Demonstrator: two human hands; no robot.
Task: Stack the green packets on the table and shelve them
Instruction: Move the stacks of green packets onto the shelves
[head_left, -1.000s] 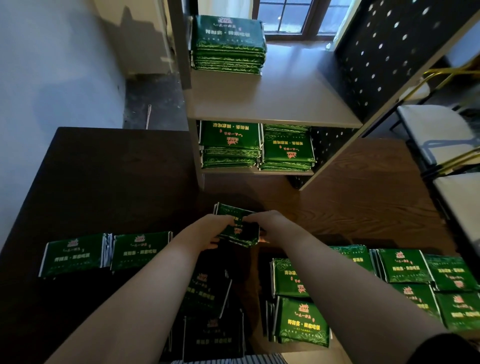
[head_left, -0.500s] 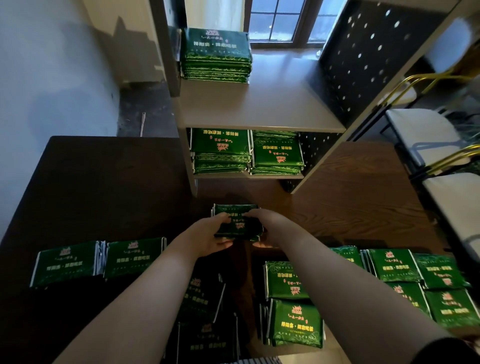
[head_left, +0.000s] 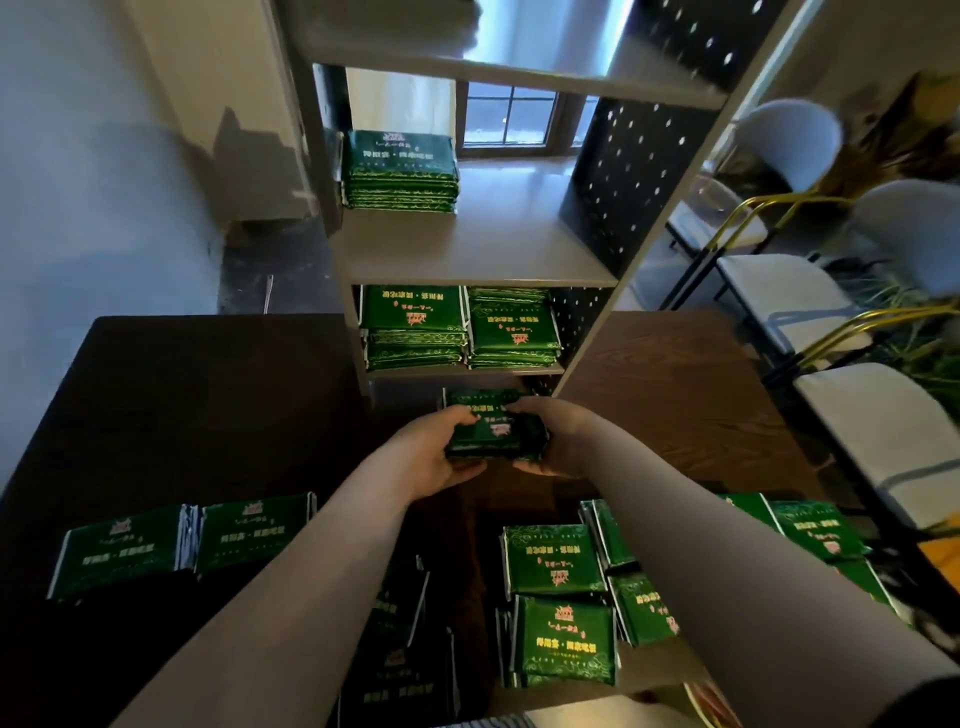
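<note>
A small stack of green packets (head_left: 493, 428) is gripped from both sides, my left hand (head_left: 434, 457) on its left edge and my right hand (head_left: 558, 439) on its right. The stack is lifted above the dark table (head_left: 171, 415), just in front of the shelf unit (head_left: 467, 260). Two stacks of packets (head_left: 460, 327) fill the lower shelf. One stack (head_left: 400, 169) sits at the left of the middle shelf. More green packets lie on the table at the left (head_left: 187, 540) and at the right (head_left: 561, 603).
The shelf's black perforated side panel (head_left: 628, 176) stands to the right of the shelves. White chairs with yellow frames (head_left: 810, 291) line the right side. A pale wall (head_left: 78, 182) runs along the left. A window (head_left: 511, 117) shows behind the shelf.
Both hands have squared up the stack and raised it slightly toward the shelf. My view has tilted up, so more of the upper shelves shows.
</note>
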